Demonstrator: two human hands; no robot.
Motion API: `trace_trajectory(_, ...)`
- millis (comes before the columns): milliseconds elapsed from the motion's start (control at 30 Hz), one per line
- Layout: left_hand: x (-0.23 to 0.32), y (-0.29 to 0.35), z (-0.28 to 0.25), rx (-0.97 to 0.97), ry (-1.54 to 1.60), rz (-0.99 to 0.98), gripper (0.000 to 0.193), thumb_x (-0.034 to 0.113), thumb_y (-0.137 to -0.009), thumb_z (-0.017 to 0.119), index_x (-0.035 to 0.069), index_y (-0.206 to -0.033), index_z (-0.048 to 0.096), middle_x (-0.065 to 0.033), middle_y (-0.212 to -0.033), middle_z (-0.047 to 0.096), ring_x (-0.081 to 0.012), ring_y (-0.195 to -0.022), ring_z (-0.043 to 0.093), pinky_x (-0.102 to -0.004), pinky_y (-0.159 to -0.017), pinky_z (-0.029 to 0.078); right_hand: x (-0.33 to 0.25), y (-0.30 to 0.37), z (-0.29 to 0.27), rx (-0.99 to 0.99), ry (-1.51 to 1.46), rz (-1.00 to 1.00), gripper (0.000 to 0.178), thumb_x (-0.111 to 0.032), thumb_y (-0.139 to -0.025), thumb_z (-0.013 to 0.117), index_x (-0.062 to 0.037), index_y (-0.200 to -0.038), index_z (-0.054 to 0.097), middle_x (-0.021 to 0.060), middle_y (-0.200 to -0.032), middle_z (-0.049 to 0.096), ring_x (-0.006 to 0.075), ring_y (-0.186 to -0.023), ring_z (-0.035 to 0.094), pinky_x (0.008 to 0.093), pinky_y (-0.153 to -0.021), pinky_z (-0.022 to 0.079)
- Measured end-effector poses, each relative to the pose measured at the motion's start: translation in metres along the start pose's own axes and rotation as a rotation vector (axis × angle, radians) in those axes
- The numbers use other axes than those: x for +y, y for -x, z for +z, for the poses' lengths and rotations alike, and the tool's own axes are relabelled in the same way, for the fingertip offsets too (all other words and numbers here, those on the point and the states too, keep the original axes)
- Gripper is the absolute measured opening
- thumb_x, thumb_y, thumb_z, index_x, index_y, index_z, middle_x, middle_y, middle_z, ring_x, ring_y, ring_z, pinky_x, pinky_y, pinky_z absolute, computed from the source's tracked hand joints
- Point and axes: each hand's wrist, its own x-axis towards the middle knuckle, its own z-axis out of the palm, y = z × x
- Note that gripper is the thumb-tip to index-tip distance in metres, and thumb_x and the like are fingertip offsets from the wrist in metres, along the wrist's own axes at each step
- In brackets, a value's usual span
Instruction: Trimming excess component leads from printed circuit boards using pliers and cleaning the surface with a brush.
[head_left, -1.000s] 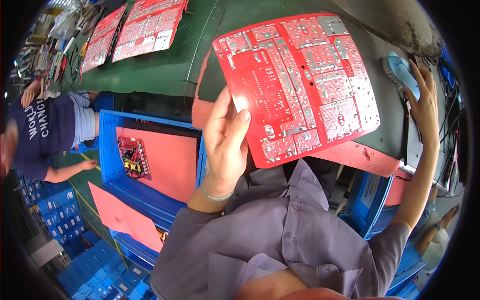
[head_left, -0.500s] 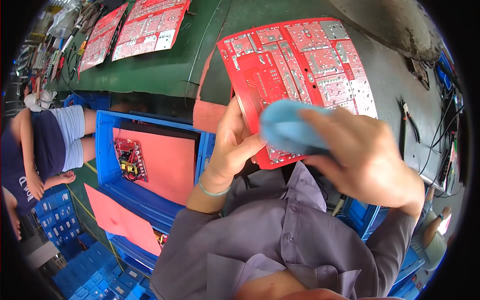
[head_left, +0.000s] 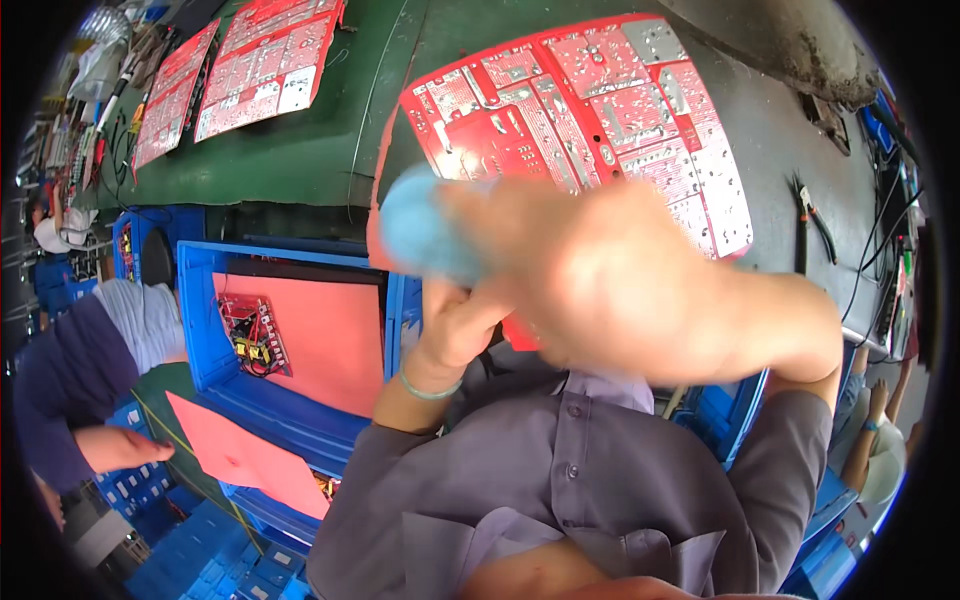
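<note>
A large red circuit board (head_left: 640,110) is tilted up before me, its silvery solder side facing me. My left hand (head_left: 455,330) grips its near left edge, with the fingers partly hidden behind my other hand. Closed around a light-blue rounded pad (head_left: 425,225), my right hand (head_left: 620,270) crosses in front of the board's lower part. Motion smears the pad, so whether it is a folded cloth or a brush I cannot tell. It sits at the board's left edge, just above my left hand; contact with the board is unclear.
Two more red boards (head_left: 270,70) lie on the green bench mat (head_left: 340,130). A blue crate (head_left: 195,320) at left holds a pink sheet and a populated board (head_left: 255,335). Pliers (head_left: 815,225) and cables lie at right. Another person (head_left: 85,380) stands at far left.
My right hand has swept the blue pad leftward across the board to its left edge. The board has shifted slightly left and up in view. The person at left has bent over.
</note>
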Motion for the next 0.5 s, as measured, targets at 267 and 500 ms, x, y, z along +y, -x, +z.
trace_trajectory(267, 0.004, 0.003, 0.012, 0.16, 0.131, -0.105, 0.072, 0.006, -0.077, 0.056, -0.005, -0.136, 0.016, -0.014, -0.13, 0.04, -0.0183, -0.118, 0.044, -0.0339, -0.097, 0.036, 0.138, 0.13, -0.084, 0.26, 0.607, 0.795, 0.051, -0.018, -0.078, 0.065, 0.0002, -0.124, 0.049, 0.0216, -0.111, 0.059, 0.0246, -0.102, 0.059, 0.0315, -0.089, 0.042)
trace_trajectory(500, 0.006, 0.001, 0.01, 0.148, 0.076, -0.113, 0.072, 0.006, -0.078, 0.055, -0.006, -0.136, 0.014, -0.014, -0.131, 0.039, -0.0175, -0.117, 0.044, -0.0329, -0.097, 0.036, 0.164, 0.197, -0.098, 0.464, 1.236, 0.53, 0.052, -0.028, -0.081, 0.064, -0.0171, -0.129, 0.046, 0.0177, -0.109, 0.053, 0.0312, -0.103, 0.049, 0.0382, -0.087, 0.042)
